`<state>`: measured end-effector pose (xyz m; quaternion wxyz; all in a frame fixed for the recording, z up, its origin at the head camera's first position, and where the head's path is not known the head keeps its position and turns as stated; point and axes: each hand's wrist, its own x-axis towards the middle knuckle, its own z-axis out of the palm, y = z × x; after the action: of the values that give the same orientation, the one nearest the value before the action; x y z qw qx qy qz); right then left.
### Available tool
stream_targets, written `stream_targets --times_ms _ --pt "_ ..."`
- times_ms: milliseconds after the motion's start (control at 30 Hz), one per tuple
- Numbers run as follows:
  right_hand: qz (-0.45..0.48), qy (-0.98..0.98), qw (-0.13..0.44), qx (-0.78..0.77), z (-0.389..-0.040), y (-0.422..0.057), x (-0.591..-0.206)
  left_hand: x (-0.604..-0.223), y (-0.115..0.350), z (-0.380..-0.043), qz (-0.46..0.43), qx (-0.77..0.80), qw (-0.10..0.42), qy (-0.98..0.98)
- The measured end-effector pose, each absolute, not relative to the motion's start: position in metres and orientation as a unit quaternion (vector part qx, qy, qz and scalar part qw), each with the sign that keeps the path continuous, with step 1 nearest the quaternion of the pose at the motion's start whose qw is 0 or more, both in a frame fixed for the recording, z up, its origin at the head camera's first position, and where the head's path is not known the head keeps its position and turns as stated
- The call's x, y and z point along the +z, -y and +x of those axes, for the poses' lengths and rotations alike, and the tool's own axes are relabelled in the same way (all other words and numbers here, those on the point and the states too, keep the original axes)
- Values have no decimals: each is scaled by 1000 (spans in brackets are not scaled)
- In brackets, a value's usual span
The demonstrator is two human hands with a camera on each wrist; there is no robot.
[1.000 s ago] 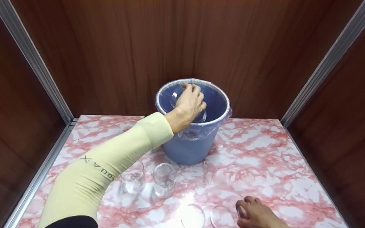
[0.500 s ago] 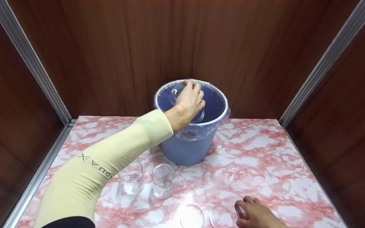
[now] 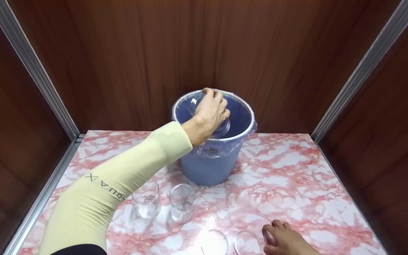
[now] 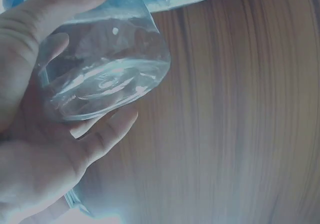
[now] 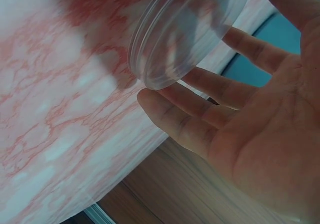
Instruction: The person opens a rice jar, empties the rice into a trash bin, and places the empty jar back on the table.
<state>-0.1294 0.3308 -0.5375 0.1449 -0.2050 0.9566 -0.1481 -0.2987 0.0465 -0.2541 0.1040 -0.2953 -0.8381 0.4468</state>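
Note:
My left hand (image 3: pixel 211 108) grips a clear cup (image 4: pixel 105 73), tilted with its base up to the left and its rim down inside the mouth of the blue bin (image 3: pixel 207 166). In the left wrist view the thumb lies across the near side of the cup and the fingers behind it. A clear plastic bag lines the bin and folds over its rim. At the front right, my right hand (image 3: pixel 287 239) holds a thin clear round lid (image 5: pixel 190 33) on edge, close over the tabletop, with several fingertips along its rim.
Two clear cups, one on the left (image 3: pixel 146 203) and one beside it (image 3: pixel 182 205), stand upright before the bin. Two clear round lids (image 3: pixel 227 242) (image 3: pixel 236 244) lie near the front edge. Brown wood-look panels (image 3: pixel 126 63) enclose the marbled tabletop (image 3: pixel 289 180).
My left hand has risen slightly over the bin, still holding the tilted cup. My right hand stays in place with the lid.

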Motion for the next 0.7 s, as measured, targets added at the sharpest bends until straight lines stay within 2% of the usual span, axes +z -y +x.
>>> stream_targets --times_ms 300,600,700 --pt "-212 -957 132 -146 -130 -328 -538 -262 -44 -298 -317 499 77 803" --pt "-209 -956 141 -149 -129 -328 -536 -259 -48 -293 -305 529 134 780" --pt "-213 -957 129 -149 -129 -328 -536 -259 -51 -292 -313 527 134 779"
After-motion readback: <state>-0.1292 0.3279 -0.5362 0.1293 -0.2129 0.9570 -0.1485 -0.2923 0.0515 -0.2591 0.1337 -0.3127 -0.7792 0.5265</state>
